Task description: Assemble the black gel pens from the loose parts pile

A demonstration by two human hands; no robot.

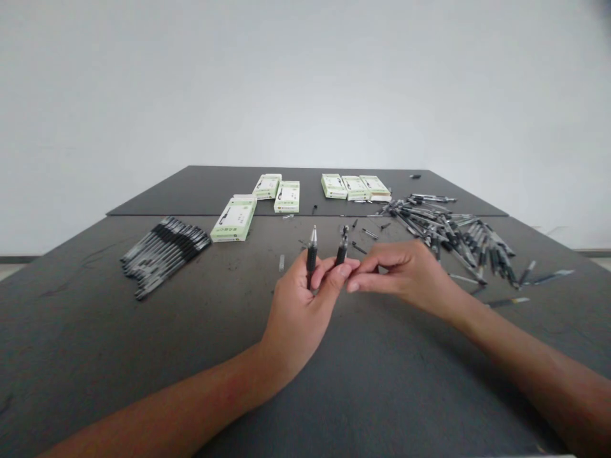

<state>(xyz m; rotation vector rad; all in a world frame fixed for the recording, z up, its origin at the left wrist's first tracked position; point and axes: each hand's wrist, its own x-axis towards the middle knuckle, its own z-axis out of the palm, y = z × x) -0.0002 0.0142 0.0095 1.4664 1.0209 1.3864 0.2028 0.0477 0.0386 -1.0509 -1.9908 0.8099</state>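
My left hand [298, 312] is closed around two black-gripped pen parts. One is a pen [312, 257] pointing up, with a silver cone tip. Beside it, between thumb and forefinger, stands a pen barrel [341, 254] whose upper end looks uneven; I cannot make out its details. My right hand [401, 273] is pinched, its fingertips touching or almost touching the left fingertips. Whatever it may hold is hidden between the fingers. On the dark table [191, 350] beyond the hands lie small black caps [359, 248] and clear bits.
A neat row of pens [165, 254] lies at the left. Several green-and-white boxes [235, 219] stand further back, with more boxes [356, 186] to the right of them. A loose heap of pens and parts [449, 235] spreads over the right side. Behind is a pale wall [305, 83].
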